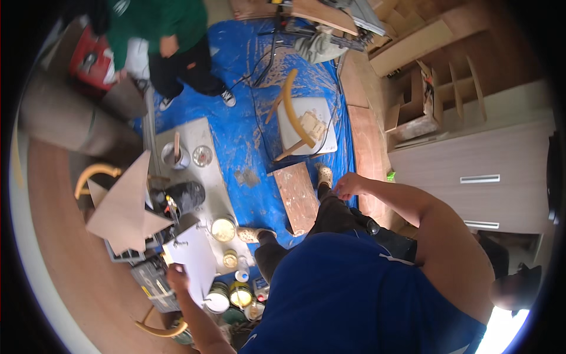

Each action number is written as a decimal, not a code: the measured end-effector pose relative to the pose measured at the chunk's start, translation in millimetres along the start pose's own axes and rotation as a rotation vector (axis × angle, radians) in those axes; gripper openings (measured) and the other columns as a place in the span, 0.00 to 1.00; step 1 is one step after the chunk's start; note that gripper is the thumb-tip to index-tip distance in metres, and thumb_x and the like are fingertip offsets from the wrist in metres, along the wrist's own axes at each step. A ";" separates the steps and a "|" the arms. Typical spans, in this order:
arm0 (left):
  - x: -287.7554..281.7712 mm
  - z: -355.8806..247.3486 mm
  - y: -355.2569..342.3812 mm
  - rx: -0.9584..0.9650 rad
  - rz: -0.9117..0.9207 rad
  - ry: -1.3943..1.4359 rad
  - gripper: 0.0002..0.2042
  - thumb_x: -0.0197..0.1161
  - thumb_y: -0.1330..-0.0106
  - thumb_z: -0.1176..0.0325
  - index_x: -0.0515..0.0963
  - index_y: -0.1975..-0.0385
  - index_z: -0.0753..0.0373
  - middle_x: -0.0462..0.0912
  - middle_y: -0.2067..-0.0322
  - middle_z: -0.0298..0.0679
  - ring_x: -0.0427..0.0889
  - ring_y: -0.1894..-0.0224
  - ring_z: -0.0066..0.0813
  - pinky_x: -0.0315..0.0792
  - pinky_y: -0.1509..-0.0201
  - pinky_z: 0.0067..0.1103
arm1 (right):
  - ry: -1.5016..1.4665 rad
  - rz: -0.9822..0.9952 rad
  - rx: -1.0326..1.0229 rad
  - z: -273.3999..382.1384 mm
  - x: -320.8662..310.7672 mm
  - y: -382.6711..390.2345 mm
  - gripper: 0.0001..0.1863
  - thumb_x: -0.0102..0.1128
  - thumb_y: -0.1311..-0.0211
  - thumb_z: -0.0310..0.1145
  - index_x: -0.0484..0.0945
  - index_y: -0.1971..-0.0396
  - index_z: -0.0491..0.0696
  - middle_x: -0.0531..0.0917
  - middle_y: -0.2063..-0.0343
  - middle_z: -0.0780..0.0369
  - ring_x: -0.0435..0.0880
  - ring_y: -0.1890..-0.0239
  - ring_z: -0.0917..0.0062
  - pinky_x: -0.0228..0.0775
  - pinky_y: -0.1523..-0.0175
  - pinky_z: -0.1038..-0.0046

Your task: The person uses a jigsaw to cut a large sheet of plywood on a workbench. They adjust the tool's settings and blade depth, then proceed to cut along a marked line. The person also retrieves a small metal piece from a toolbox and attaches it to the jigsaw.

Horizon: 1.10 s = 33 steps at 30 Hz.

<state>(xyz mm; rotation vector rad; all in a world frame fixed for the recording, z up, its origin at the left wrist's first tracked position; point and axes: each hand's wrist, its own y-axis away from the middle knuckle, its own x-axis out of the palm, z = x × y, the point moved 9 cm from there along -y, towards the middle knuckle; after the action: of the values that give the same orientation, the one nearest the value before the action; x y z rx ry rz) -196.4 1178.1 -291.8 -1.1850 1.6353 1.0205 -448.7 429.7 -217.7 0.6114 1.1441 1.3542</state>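
My left hand (177, 278) is at the lower left, beside the edge of a white sheet or panel (197, 259). Its fingers look curled near a small pale piece (167, 258), and what they grip is too small to make out. Out in front of my right leg, my right hand (349, 186) has its fingers drawn together above the knee. Anything between those fingertips is too small to name. Close to the white panel stand an open tub of cream-coloured paste (223, 229) and a smaller tub (230, 258).
A blue tarp (236, 147) covers the floor, with a wooden board (296, 197) and a chair with a curved back (290, 106) on it. Several paint cans (240, 294) crowd the lower left. Another person in green (171, 23) stands at the far left. Drawers (477, 177) line the right.
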 end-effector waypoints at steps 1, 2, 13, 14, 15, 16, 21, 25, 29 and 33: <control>2.7 -35.7 15.0 -0.050 0.073 0.115 0.04 0.65 0.32 0.69 0.80 0.67 0.63 0.83 0.68 0.50 0.84 0.63 0.53 0.78 0.56 0.39 | -0.018 0.027 -0.011 -11.3 -17.7 -20.3 0.11 0.69 0.40 0.26 0.89 0.58 0.43 0.89 0.72 0.59 0.90 0.71 0.73 0.83 0.66 0.73; 11.8 -99.4 8.3 -0.003 0.160 0.238 0.05 0.66 0.32 0.69 0.80 0.67 0.63 0.84 0.67 0.49 0.84 0.63 0.50 0.77 0.54 0.36 | -0.070 0.012 0.004 -45.5 -34.6 -20.9 0.10 0.68 0.39 0.26 0.90 0.58 0.43 0.90 0.72 0.58 0.90 0.70 0.73 0.83 0.66 0.73; 39.9 -596.0 39.8 0.074 0.592 0.330 0.08 0.72 0.32 0.65 0.86 0.63 0.63 0.89 0.65 0.44 0.89 0.59 0.39 0.81 0.52 0.31 | -0.495 0.063 -0.398 -79.5 -228.3 -45.0 0.12 0.71 0.31 0.35 0.90 0.58 0.42 0.90 0.66 0.60 0.86 0.68 0.79 0.79 0.58 0.74; 40.5 -633.7 34.1 0.073 0.637 0.310 0.08 0.72 0.32 0.65 0.86 0.62 0.63 0.89 0.65 0.43 0.89 0.58 0.39 0.81 0.51 0.31 | -0.534 0.009 -0.467 -72.0 -255.9 -33.2 0.12 0.70 0.31 0.35 0.90 0.58 0.41 0.89 0.67 0.62 0.84 0.69 0.80 0.77 0.59 0.75; 48.9 -653.1 21.0 0.123 0.642 0.278 0.08 0.71 0.32 0.65 0.86 0.60 0.63 0.89 0.63 0.43 0.89 0.57 0.39 0.80 0.50 0.32 | -0.579 -0.044 -0.534 -65.5 -280.5 -19.8 0.12 0.70 0.31 0.35 0.90 0.59 0.41 0.88 0.68 0.63 0.83 0.69 0.81 0.76 0.61 0.75; 58.2 -671.0 3.1 0.180 0.651 0.245 0.09 0.71 0.31 0.65 0.86 0.58 0.63 0.89 0.62 0.43 0.89 0.55 0.39 0.80 0.49 0.32 | -0.629 -0.104 -0.600 -63.6 -309.0 -5.5 0.12 0.70 0.32 0.35 0.89 0.59 0.41 0.88 0.69 0.65 0.81 0.70 0.82 0.74 0.63 0.75; 60.3 -791.2 -78.1 0.333 0.575 0.228 0.12 0.72 0.31 0.64 0.84 0.54 0.65 0.89 0.60 0.45 0.89 0.55 0.40 0.81 0.48 0.32 | -0.551 -0.406 -0.637 -81.2 -422.7 35.0 0.12 0.68 0.31 0.32 0.89 0.55 0.41 0.89 0.67 0.62 0.83 0.65 0.81 0.76 0.57 0.74; 70.5 -863.7 -112.9 0.368 0.666 0.132 0.13 0.70 0.29 0.64 0.84 0.52 0.65 0.90 0.60 0.43 0.89 0.56 0.34 0.81 0.49 0.31 | -0.567 -0.631 -0.735 -95.2 -495.9 44.3 0.11 0.67 0.30 0.31 0.89 0.55 0.40 0.88 0.69 0.64 0.82 0.66 0.82 0.74 0.58 0.74; 76.6 -926.1 -151.3 0.391 0.671 0.163 0.10 0.71 0.30 0.67 0.84 0.54 0.64 0.89 0.60 0.40 0.87 0.57 0.31 0.81 0.50 0.30 | -0.612 -0.678 -0.676 -113.9 -555.2 31.8 0.11 0.69 0.33 0.31 0.89 0.55 0.41 0.90 0.69 0.60 0.86 0.66 0.78 0.78 0.57 0.73; 86.4 -988.5 -225.9 0.518 0.565 0.184 0.10 0.70 0.30 0.67 0.85 0.54 0.63 0.89 0.62 0.41 0.88 0.59 0.33 0.80 0.51 0.29 | -0.717 -0.631 -0.654 -131.0 -595.8 22.7 0.11 0.69 0.32 0.29 0.89 0.54 0.40 0.89 0.70 0.61 0.86 0.67 0.79 0.78 0.58 0.76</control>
<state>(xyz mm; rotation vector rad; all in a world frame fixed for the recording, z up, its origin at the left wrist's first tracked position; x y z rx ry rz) -161.8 179.0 -101.5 -0.4865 2.2770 0.7453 -478.5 -164.9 -82.6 0.1806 0.2251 0.7693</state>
